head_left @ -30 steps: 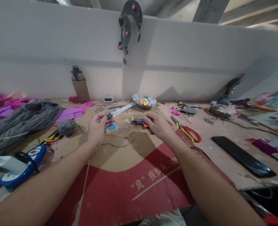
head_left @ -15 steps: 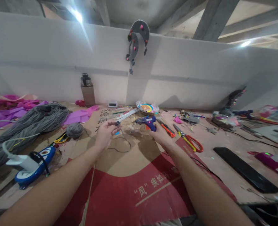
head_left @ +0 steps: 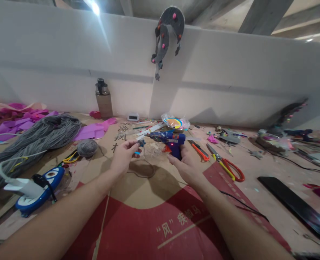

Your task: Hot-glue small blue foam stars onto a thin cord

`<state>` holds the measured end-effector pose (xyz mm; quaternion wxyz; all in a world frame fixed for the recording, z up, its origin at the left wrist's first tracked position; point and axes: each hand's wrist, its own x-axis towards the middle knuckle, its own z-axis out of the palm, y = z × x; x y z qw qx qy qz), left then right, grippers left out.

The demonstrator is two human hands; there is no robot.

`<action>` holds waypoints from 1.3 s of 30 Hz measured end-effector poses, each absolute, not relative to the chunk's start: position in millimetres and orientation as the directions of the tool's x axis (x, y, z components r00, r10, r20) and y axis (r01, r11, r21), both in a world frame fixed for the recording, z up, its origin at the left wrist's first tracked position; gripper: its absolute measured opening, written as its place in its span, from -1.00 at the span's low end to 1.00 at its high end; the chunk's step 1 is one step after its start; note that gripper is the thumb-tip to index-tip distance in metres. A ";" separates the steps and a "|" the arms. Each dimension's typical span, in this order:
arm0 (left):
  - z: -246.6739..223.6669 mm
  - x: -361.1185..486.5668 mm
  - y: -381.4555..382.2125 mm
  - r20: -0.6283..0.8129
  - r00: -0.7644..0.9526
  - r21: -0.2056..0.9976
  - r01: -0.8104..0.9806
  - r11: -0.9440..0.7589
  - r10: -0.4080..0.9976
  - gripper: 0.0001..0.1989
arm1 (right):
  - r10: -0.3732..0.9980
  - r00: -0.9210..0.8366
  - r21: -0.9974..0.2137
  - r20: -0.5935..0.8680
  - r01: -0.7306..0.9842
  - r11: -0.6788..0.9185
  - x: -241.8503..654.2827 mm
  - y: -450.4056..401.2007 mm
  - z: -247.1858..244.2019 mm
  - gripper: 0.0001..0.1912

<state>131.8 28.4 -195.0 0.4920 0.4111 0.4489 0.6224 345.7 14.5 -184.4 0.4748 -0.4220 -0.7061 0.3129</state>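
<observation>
Between the fingertips of my left hand (head_left: 126,154) is a small dark grey yarn piece (head_left: 141,143). A grey strand loops on the cardboard (head_left: 138,196) just below it. My right hand (head_left: 184,163) is wrapped round the handle of a blue glue gun (head_left: 171,139) with an orange trigger and a small red light. The gun's nozzle points left, just above and to the right of the yarn piece. Whether the nozzle touches it, I cannot tell.
Orange-handled scissors (head_left: 232,169), an orange cutter (head_left: 200,151) and a black case (head_left: 295,206) lie to the right. A grey yarn ball (head_left: 86,147), a blue power strip (head_left: 40,193) and a bottle (head_left: 104,101) are on the left.
The glue gun has been raised and turned more level, its nozzle nearer the yarn piece. My left hand has shifted slightly right. The camera view has tilted down and turned a little left.
</observation>
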 end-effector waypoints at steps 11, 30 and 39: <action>-192.4 135.9 22.2 0.110 -0.179 0.934 -0.318 -0.163 0.978 -0.79 | 0.845 -0.242 -0.682 0.477 0.504 0.530 340.5 7.4 -178.0 -0.66; -193.0 137.0 21.4 0.131 -0.180 0.933 -0.310 -0.183 0.975 -0.77 | 0.847 -0.252 -0.706 0.469 0.469 0.531 338.4 5.1 -175.9 -0.60; -192.5 137.2 24.5 0.085 -0.216 0.908 -0.385 -0.165 0.973 -0.76 | 0.849 -0.242 -0.717 0.469 0.456 0.526 339.1 3.7 -174.6 -0.68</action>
